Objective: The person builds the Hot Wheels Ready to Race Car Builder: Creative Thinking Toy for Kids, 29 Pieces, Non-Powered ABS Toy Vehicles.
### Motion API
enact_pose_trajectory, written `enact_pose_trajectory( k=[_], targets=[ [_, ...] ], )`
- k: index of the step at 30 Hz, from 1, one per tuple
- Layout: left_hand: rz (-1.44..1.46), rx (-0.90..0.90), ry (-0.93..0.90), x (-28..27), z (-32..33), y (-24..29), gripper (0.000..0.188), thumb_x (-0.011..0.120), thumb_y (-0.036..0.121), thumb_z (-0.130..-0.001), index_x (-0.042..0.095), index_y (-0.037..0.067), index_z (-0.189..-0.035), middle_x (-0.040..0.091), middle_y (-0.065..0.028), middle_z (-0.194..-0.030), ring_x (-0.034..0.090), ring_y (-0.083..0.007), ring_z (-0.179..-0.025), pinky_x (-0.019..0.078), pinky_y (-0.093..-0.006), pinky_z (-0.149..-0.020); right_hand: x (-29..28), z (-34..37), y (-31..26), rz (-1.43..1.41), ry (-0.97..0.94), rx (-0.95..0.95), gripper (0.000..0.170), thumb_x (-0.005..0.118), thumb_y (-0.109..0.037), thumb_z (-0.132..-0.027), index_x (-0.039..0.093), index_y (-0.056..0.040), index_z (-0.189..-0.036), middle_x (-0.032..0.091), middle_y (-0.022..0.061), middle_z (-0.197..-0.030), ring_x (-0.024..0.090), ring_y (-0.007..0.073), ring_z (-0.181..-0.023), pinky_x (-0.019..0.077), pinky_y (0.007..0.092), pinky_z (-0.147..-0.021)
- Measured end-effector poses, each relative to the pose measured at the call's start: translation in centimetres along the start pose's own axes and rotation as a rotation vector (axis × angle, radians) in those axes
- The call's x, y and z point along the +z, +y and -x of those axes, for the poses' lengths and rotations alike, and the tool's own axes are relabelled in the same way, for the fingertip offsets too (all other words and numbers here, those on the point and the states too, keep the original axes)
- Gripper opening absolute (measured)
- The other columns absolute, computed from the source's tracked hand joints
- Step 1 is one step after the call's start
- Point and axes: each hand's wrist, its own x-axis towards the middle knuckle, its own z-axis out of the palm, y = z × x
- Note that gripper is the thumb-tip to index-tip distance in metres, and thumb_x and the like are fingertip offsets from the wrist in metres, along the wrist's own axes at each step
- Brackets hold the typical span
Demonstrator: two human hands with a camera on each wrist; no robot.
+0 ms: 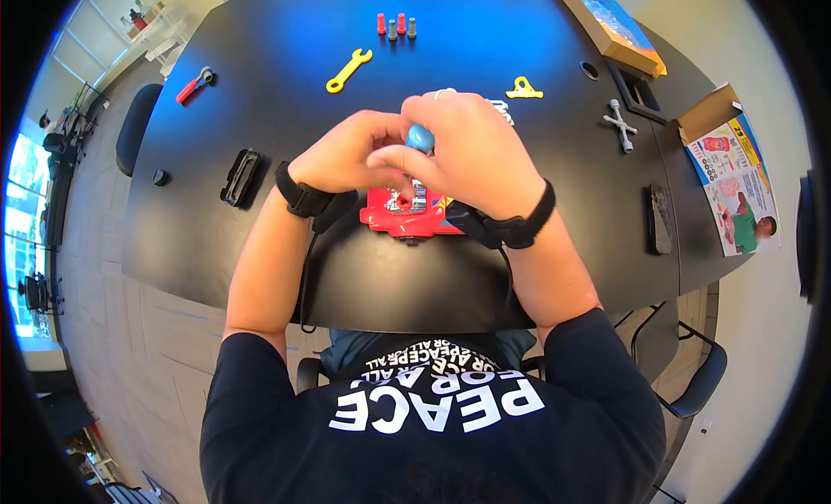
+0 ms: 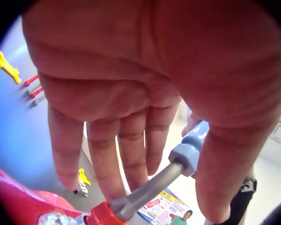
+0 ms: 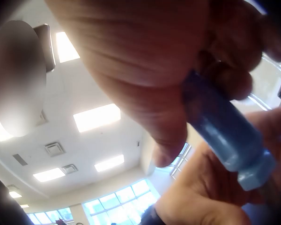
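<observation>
A screwdriver with a blue handle (image 1: 420, 138) is held in the right hand (image 1: 479, 147), whose fingers curl round the handle top in the right wrist view. Its grey shaft (image 2: 152, 190) slants down to a red bolt (image 2: 103, 214) on the red toy vehicle (image 1: 381, 219), the tip meeting the bolt head. Beside the screwdriver is the left hand (image 1: 351, 153); in the left wrist view its fingers (image 2: 100, 161) extend loosely behind the shaft and its thumb lies near the handle, without a visible grip. Part of the toy is hidden under the hands.
Beyond the hands lie a yellow wrench (image 1: 350, 71), several red and grey bolts (image 1: 392, 28) and a yellow piece (image 1: 525, 88). A red-handled tool (image 1: 195, 86) and black tray (image 1: 241, 177) lie left. A grey cross-shaped wrench (image 1: 620, 126), dark tray (image 1: 658, 218) and printed box (image 1: 731, 175) are right.
</observation>
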Motion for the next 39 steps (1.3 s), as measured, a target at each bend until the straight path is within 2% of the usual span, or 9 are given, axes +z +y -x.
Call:
enact_pose_trajectory(
  k=[2,4,10,13,16,22,26,31,39],
  targets=[
    [0.011,0.006,0.015,-0.5,-0.4,-0.4,0.026,0.084,-0.004,-0.09,0.073,-0.002,-0.114,0.078,-0.0038,-0.097,0.068,-0.0092,-0.084,0.0554,-0.0269,-0.077,0.3,-0.2,-0.1,0.078,0.02,0.098,0.033,0.088,-0.008,-0.082,0.072,-0.0029,-0.111,0.072,0.0124,-0.1,0.067,0.0383,-0.094,0.0551,0.0454,-0.082],
    [0.23,-0.019,-0.056,-1.0,-0.5,0.0,0.027,0.086,-0.002,-0.09,0.073,-0.003,-0.113,0.077,-0.004,-0.095,0.07,-0.0089,-0.084,0.0578,-0.0265,-0.075,0.6,-0.5,0.2,-0.263,0.203,-0.162,0.031,0.091,-0.013,-0.081,0.071,-0.0028,-0.103,0.069,0.0122,-0.093,0.066,0.0378,-0.086,0.0547,0.0447,-0.078],
    [0.136,-0.001,-0.14,-1.6,-0.4,-1.5,0.026,0.086,-0.005,-0.089,0.075,-0.001,-0.112,0.079,-0.0042,-0.101,0.072,-0.0093,-0.089,0.0614,-0.029,-0.079,1.0,-0.6,0.7,-0.119,-0.049,-0.132,0.042,0.091,-0.025,-0.083,0.067,-0.0049,-0.111,0.066,0.0156,-0.104,0.066,0.0373,-0.093,0.0562,0.0467,-0.082],
    [0.153,-0.03,-0.089,-2.1,-0.5,-1.3,0.026,0.088,-0.006,-0.084,0.075,0.0,-0.106,0.079,-0.0034,-0.101,0.074,-0.0131,-0.089,0.062,-0.0311,-0.079,1.4,-0.8,-0.1,-0.249,0.17,-0.172,0.039,0.092,-0.023,-0.083,0.067,-0.0045,-0.105,0.067,0.0138,-0.091,0.067,0.0375,-0.091,0.0554,0.048,-0.081],
    [-0.299,-0.159,-0.178,-3.1,-0.6,-0.1,0.021,0.088,-0.004,-0.085,0.075,-0.001,-0.101,0.079,-0.0037,-0.096,0.074,-0.0134,-0.088,0.062,-0.0311,-0.079,-0.2,-0.7,0.7,-0.254,-0.135,-0.211,0.038,0.091,-0.021,-0.085,0.066,-0.0047,-0.107,0.068,0.0156,-0.095,0.067,0.0393,-0.091,0.055,0.0475,-0.082],
    [0.113,0.011,-0.024,-1.3,-0.3,-1.4,0.019,0.089,0.0,-0.083,0.074,0.001,-0.093,0.077,-0.0051,-0.083,0.071,-0.0115,-0.081,0.0588,-0.0296,-0.075,1.6,-0.5,-0.4,-0.15,0.088,-0.113,0.032,0.083,-0.006,-0.085,0.066,-0.0049,-0.112,0.065,0.0149,-0.093,0.065,0.0395,-0.093,0.054,0.0472,-0.083],
    [-0.288,0.018,-0.219,-3.3,-0.6,-2.4,0.021,0.09,0.002,-0.082,0.077,0.001,-0.099,0.08,-0.0067,-0.089,0.069,-0.0121,-0.078,0.0578,-0.0294,-0.075,0.2,-0.2,0.3,-0.318,-0.179,-0.211,0.041,0.085,-0.008,-0.084,0.067,-0.005,-0.121,0.068,0.0159,-0.098,0.065,0.0399,-0.094,0.0541,0.0474,-0.085],
    [0.024,-0.028,-0.241,-2.2,-0.1,0.1,0.029,0.079,-0.007,-0.094,0.07,-0.007,-0.121,0.082,-0.0124,-0.103,0.082,-0.019,-0.098,0.0656,-0.0328,-0.092,-0.2,-0.3,-0.3,-0.136,-0.025,-0.056,0.031,0.09,-0.017,-0.084,0.069,-0.0058,-0.106,0.07,0.0114,-0.089,0.066,0.035,-0.083,0.0538,0.0453,-0.078],
    [0.103,-0.048,-0.26,-1.8,0.1,0.7,0.022,0.086,-0.003,-0.086,0.076,-0.004,-0.105,0.083,-0.0102,-0.098,0.079,-0.016,-0.085,0.0634,-0.0302,-0.08,0.0,-0.1,-0.5,-0.228,-0.063,-0.177,0.032,0.089,-0.016,-0.084,0.07,-0.0049,-0.107,0.068,0.0112,-0.089,0.065,0.0342,-0.085,0.0538,0.0443,-0.078]
  ],
)
